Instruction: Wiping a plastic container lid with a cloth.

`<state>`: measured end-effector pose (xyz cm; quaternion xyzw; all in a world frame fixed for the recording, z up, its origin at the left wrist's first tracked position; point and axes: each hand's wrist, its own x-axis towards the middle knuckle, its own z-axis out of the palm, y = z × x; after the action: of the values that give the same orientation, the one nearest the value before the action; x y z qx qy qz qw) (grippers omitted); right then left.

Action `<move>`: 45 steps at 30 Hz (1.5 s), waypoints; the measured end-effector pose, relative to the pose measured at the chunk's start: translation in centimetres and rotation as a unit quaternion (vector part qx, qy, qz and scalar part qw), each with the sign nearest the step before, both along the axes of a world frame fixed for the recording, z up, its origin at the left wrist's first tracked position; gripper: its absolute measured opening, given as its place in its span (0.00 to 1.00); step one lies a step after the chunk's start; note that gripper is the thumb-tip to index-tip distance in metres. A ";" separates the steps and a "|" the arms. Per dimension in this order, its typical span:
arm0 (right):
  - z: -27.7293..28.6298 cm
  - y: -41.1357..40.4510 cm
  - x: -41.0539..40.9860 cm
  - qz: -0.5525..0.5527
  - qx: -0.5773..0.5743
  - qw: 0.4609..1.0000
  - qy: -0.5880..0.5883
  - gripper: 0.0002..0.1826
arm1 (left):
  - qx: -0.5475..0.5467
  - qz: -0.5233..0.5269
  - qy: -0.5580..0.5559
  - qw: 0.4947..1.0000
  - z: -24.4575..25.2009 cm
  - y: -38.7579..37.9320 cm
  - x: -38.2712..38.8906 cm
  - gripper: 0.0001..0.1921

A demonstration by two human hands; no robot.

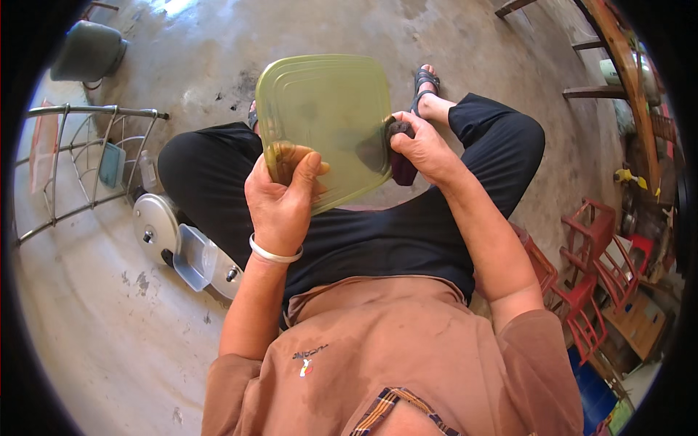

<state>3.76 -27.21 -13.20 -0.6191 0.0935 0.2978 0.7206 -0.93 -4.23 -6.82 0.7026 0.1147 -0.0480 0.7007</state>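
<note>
A translucent green plastic lid (332, 109), square with rounded corners, is held up over the lap. My left hand (286, 191) grips its lower left corner, thumb on the near face and fingers showing through from behind. At the right edge of the lid my right hand (422, 144) holds a dark cloth (404, 166) between thumb and fingers. Part of the cloth lies behind the lid and shows dimly through it.
Left of my legs are a round metal pot lid (155, 220), a clear plastic container (193, 259) and another metal lid (224, 275). Beyond them stands a metal wire rack (92, 204) with a teal container (111, 165). Red stools (591, 229) and a wooden frame (635, 92) are at right.
</note>
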 end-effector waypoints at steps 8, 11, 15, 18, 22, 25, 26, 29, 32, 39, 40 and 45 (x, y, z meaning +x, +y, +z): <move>-1.9 0.8 -0.9 -0.090 0.052 0.995 -0.009 0.18 | 0.016 0.076 -0.052 0.996 -0.6 -1.6 1.0 0.05; -2.0 1.3 -1.4 -0.113 0.064 0.991 0.016 0.18 | 0.029 0.074 -0.063 0.995 -0.8 -1.6 1.5 0.05; -3.2 2.0 -2.1 -0.134 0.081 0.987 0.029 0.19 | 0.057 0.065 -0.081 0.993 -2.0 -1.5 2.1 0.06; -3.8 2.7 -2.7 -0.141 0.107 0.983 0.055 0.19 | 0.064 0.077 -0.087 0.991 -2.4 -1.4 2.5 0.06; -4.4 3.6 -3.0 -0.154 0.124 0.977 0.078 0.20 | 0.059 0.093 -0.095 0.989 -2.9 -1.3 3.0 0.06; -4.2 4.5 -2.8 -0.155 0.161 0.968 0.112 0.20 | 0.077 0.098 -0.101 0.987 -3.2 -1.2 3.1 0.07; -4.0 5.1 -2.9 -0.185 0.155 0.964 0.110 0.20 | 0.078 0.097 -0.101 0.987 -3.2 -1.2 3.1 0.07; -4.4 5.4 -3.1 -0.198 0.081 0.974 0.072 0.21 | 0.074 0.101 -0.121 0.985 -3.5 -1.2 3.1 0.07; -7.0 4.6 -3.0 -0.112 -0.131 0.983 -0.063 0.20 | 0.082 0.092 -0.097 0.988 -3.5 -0.9 3.6 0.05; -6.7 2.4 -1.5 -0.123 -0.052 0.989 -0.056 0.19 | 0.055 -0.034 -0.002 0.998 -2.0 0.2 5.1 0.09; -7.1 2.5 -1.4 -0.147 0.010 0.986 -0.075 0.17 | 0.054 -0.010 -0.028 0.998 -2.3 -0.2 5.0 0.09; -5.7 2.8 -1.4 -0.145 0.059 0.987 -0.047 0.14 | 0.091 0.035 -0.074 0.993 -3.0 -0.5 5.1 0.09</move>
<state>2.39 -24.37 -18.88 -0.5687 0.1303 0.1653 0.7951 4.22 -4.68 -9.80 0.7604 0.0908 0.0391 0.6419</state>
